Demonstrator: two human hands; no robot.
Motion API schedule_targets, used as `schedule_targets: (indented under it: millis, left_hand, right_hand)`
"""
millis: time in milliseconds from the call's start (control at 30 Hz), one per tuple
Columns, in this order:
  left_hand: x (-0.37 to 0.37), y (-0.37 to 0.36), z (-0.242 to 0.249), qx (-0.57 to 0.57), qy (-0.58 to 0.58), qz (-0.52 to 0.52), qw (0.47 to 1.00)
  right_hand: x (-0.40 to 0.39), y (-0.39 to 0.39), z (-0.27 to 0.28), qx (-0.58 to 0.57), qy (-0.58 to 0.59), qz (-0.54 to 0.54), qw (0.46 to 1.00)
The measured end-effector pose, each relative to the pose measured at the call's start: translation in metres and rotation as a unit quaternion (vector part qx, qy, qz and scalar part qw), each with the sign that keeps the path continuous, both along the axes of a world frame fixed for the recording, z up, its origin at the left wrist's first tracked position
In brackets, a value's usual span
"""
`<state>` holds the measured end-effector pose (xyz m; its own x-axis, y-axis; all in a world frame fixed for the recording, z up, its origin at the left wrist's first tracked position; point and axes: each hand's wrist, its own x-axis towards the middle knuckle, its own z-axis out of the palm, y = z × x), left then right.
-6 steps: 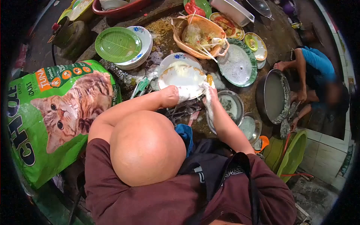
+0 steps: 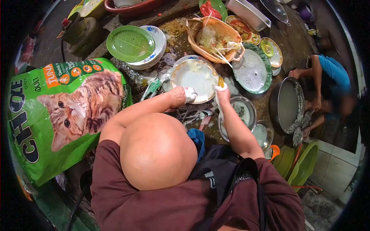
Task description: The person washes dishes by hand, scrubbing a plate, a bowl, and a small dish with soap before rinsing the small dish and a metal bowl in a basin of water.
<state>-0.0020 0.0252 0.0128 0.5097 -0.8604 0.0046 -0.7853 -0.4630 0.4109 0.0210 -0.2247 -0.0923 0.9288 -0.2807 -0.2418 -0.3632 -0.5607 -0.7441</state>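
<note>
A white plate [image 2: 194,82] with a patterned, gold-brown rim is tilted up in front of me, wet with suds. My left hand [image 2: 180,96] is closed on its near left edge, foam on the fingers. My right hand [image 2: 222,94], also foamy, is at the plate's right rim, closed around a yellow sponge [image 2: 221,82]. Behind the held plate another white plate [image 2: 189,58] partly shows. Cutlery [image 2: 198,115] lies below the plate, and a green-handled utensil [image 2: 154,85] sits left of it. A metal basin [image 2: 252,111] of sudsy water stands by my right forearm.
Stacked plates [image 2: 131,42] stand at the back left. An orange basket [image 2: 196,42] of food scraps and a green-rimmed soapy basin [image 2: 252,69] are behind. A cat food bag [image 2: 69,111] is at left. Right, another person [image 2: 333,73] crouches by a large dark pan [image 2: 287,104].
The held plate has turned to show more of its inner face. My right hand has moved to its right rim with the sponge. The whole view has shifted slightly.
</note>
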Motion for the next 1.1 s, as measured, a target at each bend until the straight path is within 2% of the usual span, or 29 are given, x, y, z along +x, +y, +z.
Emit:
schedule_targets:
  millis: [33, 100, 133, 167, 200, 233, 267, 300, 333, 367, 433, 500, 567, 600, 633, 667, 700, 733, 767, 800, 833, 867, 900, 967, 1000, 1067, 1100]
  left_hand:
    - [0.0, 0.002, -0.008, 0.004, 0.0, 0.004, 1.0]
    - [-0.003, 0.005, -0.042, -0.015, 0.02, 0.058, 0.998]
    - [0.003, 0.008, -0.037, -0.045, 0.074, 0.057, 0.995]
    - [0.005, 0.012, -0.031, -0.042, 0.077, 0.061, 0.994]
    - [0.012, 0.014, 0.012, -0.018, 0.244, 0.199, 0.949]
    - [0.017, 0.017, 0.035, 0.006, 0.397, 0.329, 0.856]
    - [0.022, 0.03, 0.022, -0.032, 0.201, 0.295, 0.934]
    - [0.032, 0.048, 0.007, -0.065, -0.006, 0.245, 0.967]
    - [0.045, 0.062, 0.005, -0.08, -0.054, 0.331, 0.939]
    - [0.059, 0.076, 0.005, -0.095, -0.104, 0.412, 0.9]
    - [0.078, 0.112, 0.007, -0.093, -0.253, 0.547, 0.793]
    - [0.089, 0.141, 0.018, -0.118, -0.24, 0.729, 0.63]
    - [0.109, 0.172, 0.021, -0.012, -0.221, 0.876, 0.429]
    - [0.128, 0.228, -0.015, -0.034, -0.123, 0.895, 0.428]
    - [0.135, 0.249, -0.034, -0.047, -0.071, 0.901, 0.426]
    - [0.142, 0.27, -0.052, -0.057, -0.019, 0.905, 0.421]
    - [0.141, 0.268, -0.049, -0.16, 0.051, 0.89, 0.424]
    - [0.139, 0.266, -0.046, -0.257, 0.12, 0.862, 0.421]
    - [0.136, 0.26, -0.044, -0.254, 0.124, 0.862, 0.421]
    - [0.133, 0.252, -0.039, -0.358, 0.114, 0.836, 0.4]
    - [0.131, 0.241, -0.029, -0.46, 0.102, 0.799, 0.374]
    - [0.127, 0.226, -0.021, -0.457, 0.026, 0.784, 0.42]
    - [0.126, 0.213, -0.008, -0.459, 0.025, 0.781, 0.422]
    - [0.123, 0.189, 0.021, -0.502, -0.137, 0.685, 0.509]
    - [0.116, 0.174, 0.043, -0.441, -0.183, 0.673, 0.565]
    - [0.109, 0.157, 0.068, -0.344, -0.305, 0.61, 0.645]
    - [0.102, 0.14, 0.086, -0.392, -0.268, 0.59, 0.653]
  right_hand:
    - [0.0, 0.011, 0.031, 0.004, 0.0, 0.004, 1.0]
    - [-0.002, 0.031, 0.08, -0.188, 0.021, -0.022, 0.982]
    - [-0.001, 0.035, 0.088, -0.215, -0.02, 0.004, 0.976]
    - [0.001, 0.039, 0.098, -0.241, -0.07, 0.045, 0.967]
    - [0.007, 0.047, 0.111, -0.236, -0.051, 0.087, 0.967]
    - [0.014, 0.056, 0.116, -0.228, -0.034, 0.13, 0.964]
    - [0.021, 0.064, 0.107, -0.222, -0.034, 0.135, 0.965]
    - [0.028, 0.073, 0.092, -0.229, -0.093, 0.172, 0.954]
    - [0.031, 0.083, 0.079, -0.234, -0.152, 0.207, 0.938]
    - [0.032, 0.093, 0.07, -0.227, -0.156, 0.211, 0.938]
    - [0.032, 0.118, 0.06, -0.153, 0.061, 0.364, 0.917]
    - [0.017, 0.129, 0.058, -0.102, 0.092, 0.453, 0.881]
    - [0.002, 0.124, 0.076, -0.107, 0.077, 0.472, 0.872]
    - [0.003, 0.115, 0.095, -0.152, 0.132, 0.494, 0.846]
    - [0.004, 0.103, 0.105, -0.197, 0.186, 0.514, 0.814]
    - [0.006, 0.089, 0.091, -0.266, 0.01, 0.545, 0.795]
    - [0.008, 0.075, 0.077, -0.355, -0.17, 0.525, 0.755]
    - [0.021, 0.076, 0.089, -0.294, 0.015, 0.471, 0.831]
    - [0.029, 0.075, 0.095, -0.222, 0.198, 0.393, 0.87]
    - [0.03, 0.077, 0.085, -0.223, 0.199, 0.391, 0.871]
    - [0.029, 0.084, 0.072, -0.249, 0.128, 0.384, 0.88]
    - [0.028, 0.092, 0.06, -0.274, 0.055, 0.375, 0.884]
    - [0.02, 0.105, 0.059, -0.31, 0.048, 0.388, 0.867]
    - [-0.001, 0.124, 0.066, -0.302, 0.03, 0.449, 0.84]
    - [-0.003, 0.123, 0.065, -0.304, 0.03, 0.448, 0.84]
    - [-0.005, 0.119, 0.062, -0.105, 0.06, 0.444, 0.888]
    - [-0.003, 0.116, 0.068, -0.108, 0.059, 0.443, 0.888]
